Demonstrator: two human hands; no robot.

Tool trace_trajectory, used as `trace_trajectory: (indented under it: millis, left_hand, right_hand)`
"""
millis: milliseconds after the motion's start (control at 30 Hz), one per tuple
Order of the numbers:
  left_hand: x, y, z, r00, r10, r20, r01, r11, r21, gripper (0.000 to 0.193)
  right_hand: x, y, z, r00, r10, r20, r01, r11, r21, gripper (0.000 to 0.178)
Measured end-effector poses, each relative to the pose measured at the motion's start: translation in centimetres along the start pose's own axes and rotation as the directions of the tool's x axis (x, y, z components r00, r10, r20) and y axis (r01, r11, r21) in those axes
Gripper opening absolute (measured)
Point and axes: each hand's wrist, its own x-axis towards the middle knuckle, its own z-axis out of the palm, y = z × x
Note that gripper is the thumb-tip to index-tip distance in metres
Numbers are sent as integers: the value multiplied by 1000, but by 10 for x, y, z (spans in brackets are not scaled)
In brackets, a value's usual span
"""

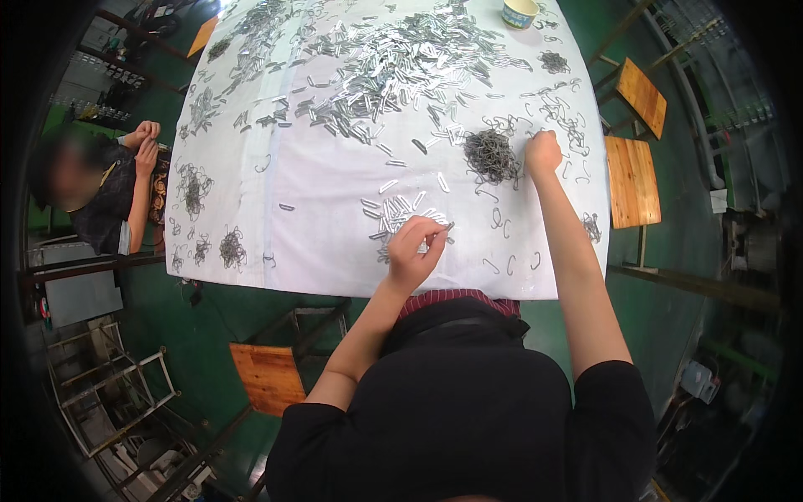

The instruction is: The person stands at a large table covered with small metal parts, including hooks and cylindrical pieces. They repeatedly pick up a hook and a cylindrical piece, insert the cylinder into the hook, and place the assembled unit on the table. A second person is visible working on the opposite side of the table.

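My left hand (414, 253) hovers low over the near part of the table, thumb and fingers pinched on a small metal strip (450, 228). Just beyond and beside it lies a small pile of shiny metal strips (401, 209). Farther right, my right hand (544, 154) reaches out with its fingers closed. Whatever they hold, if anything, is hidden. Left of that hand is a dense heap of dark wire hooks (491, 156). Loose wire hooks (565, 123) are scattered past it, and single curved hooks (510, 264) lie between my arms.
A big heap of metal strips (393, 67) covers the far middle of the white-covered table (322, 184). A patterned bowl (519, 12) stands far right. Smaller hook piles (232, 249) dot the left side, where another person (100, 184) sits. Wooden stools (632, 181) flank the right edge.
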Motion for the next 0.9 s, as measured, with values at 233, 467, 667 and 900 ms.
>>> trace_trajectory:
  millis: [233,467,667,900]
  left_hand:
    - [3,-13,10,996,76,-38,-71,991,110,14]
    - [8,-2,6,992,-120,-31,119,992,-49,9]
    - [11,-6,17,995,-60,-77,60,998,-4,9]
    - [5,0,13,991,-119,-62,109,984,-144,10]
  right_hand:
    - [20,21,28,976,-215,44,219,966,-140,18]
    - [-14,26,-35,984,176,26,-98,418,903,11]
    - [-146,-24,-84,884,-360,299,-287,90,954,6]
    - [-185,-51,-94,796,-497,345,-369,52,928,7]
